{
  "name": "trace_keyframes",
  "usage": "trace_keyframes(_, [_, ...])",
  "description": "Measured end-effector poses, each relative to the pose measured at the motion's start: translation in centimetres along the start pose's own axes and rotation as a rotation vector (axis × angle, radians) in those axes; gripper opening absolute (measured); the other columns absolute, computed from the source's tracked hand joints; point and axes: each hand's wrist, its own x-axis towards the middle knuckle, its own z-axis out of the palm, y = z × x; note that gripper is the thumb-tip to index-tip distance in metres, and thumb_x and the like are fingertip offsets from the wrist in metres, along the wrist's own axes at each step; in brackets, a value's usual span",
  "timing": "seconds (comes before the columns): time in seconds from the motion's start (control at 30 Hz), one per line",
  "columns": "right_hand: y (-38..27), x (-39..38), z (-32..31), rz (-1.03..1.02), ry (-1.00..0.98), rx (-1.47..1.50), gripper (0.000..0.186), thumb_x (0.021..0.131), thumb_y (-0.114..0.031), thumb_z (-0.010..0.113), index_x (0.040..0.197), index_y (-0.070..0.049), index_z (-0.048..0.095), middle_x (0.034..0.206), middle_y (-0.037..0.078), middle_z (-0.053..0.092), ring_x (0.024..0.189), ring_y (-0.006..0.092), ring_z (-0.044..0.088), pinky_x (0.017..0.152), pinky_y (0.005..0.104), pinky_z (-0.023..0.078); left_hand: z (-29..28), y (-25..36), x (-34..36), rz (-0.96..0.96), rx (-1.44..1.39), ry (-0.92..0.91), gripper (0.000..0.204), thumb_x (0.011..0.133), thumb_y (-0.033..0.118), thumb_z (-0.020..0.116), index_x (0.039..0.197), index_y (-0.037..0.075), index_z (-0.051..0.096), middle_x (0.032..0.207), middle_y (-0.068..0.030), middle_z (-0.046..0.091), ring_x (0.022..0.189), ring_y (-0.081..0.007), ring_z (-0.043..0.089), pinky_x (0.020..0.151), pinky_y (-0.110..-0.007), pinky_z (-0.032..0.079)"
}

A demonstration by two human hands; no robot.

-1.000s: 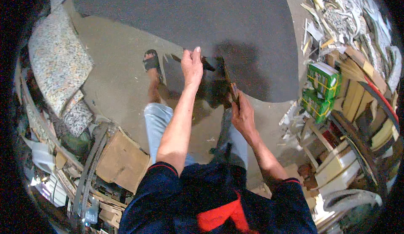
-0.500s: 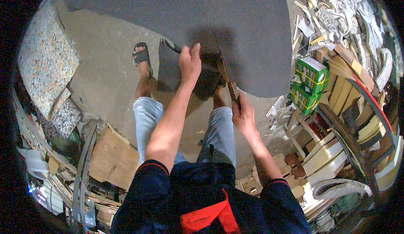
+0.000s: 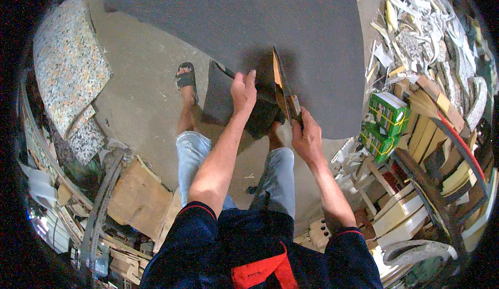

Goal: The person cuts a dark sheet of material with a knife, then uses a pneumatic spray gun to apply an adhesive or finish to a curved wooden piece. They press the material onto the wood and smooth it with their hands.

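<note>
At the centre, a long blade (image 3: 277, 76) shows against a wide dark sheet (image 3: 218, 16), the right hand (image 3: 307, 139) wrapped around its near-end handle (image 3: 294, 106). Just left, the left hand (image 3: 243, 94) appears to pinch the sheet's near edge between thumb and fingers. Should the sheet buckle or slip, the blade could jump toward that hand or the right foot (image 3: 275, 129) nearby. The blade points far and slightly left, its long axis running near to far.
</note>
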Motion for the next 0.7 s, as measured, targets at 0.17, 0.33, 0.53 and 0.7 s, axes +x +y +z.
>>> trace_keyframes(0.17, [-1.1,2.0,-0.7,-0.032,-0.035,-0.022,0.033,0.092,-0.004,0.057,0.124,0.000,0.056,0.090,0.025,0.065,0.082,0.0427,0.065,0.071,0.0457,0.051,-0.1,-0.4,0.3,-0.009,-0.011,0.006,0.040,0.096,0.032,0.065,0.086,-0.005,0.053,0.076,-0.0213,0.062,0.073,-0.0319,0.060,0.071,-0.044,0.047])
trace_keyframes(0.33, [-1.4,1.8,-1.3,0.021,-0.085,-0.036,0.029,0.092,-0.004,0.056,0.121,-0.001,0.056,0.089,0.026,0.064,0.081,0.0444,0.065,0.070,0.0458,0.050,-0.2,-1.2,0.3,0.012,0.030,-0.010,0.041,0.097,0.037,0.063,0.087,-0.001,0.054,0.076,-0.0144,0.060,0.070,-0.0257,0.055,0.070,-0.042,0.045])
trace_keyframes(0.53, [-0.5,-1.8,-2.5,0.080,-0.110,-0.076,0.026,0.093,-0.003,0.056,0.119,-0.002,0.056,0.084,0.024,0.063,0.074,0.0413,0.064,0.065,0.0450,0.049,-0.4,-1.3,0.7,0.056,-0.034,0.012,0.046,0.096,0.038,0.065,0.082,-0.004,0.050,0.073,-0.0192,0.058,0.067,-0.0306,0.052,0.070,-0.044,0.046])
trace_keyframes(0.7, [0.0,-2.4,-2.7,0.049,-0.089,-0.025,0.027,0.092,-0.003,0.057,0.119,-0.002,0.056,0.081,0.022,0.063,0.070,0.0387,0.064,0.063,0.0442,0.049,-1.1,-1.0,0.9,0.012,0.126,-0.023,0.045,0.096,0.037,0.065,0.083,-0.004,0.052,0.076,-0.0222,0.059,0.071,-0.0324,0.056,0.071,-0.044,0.046])
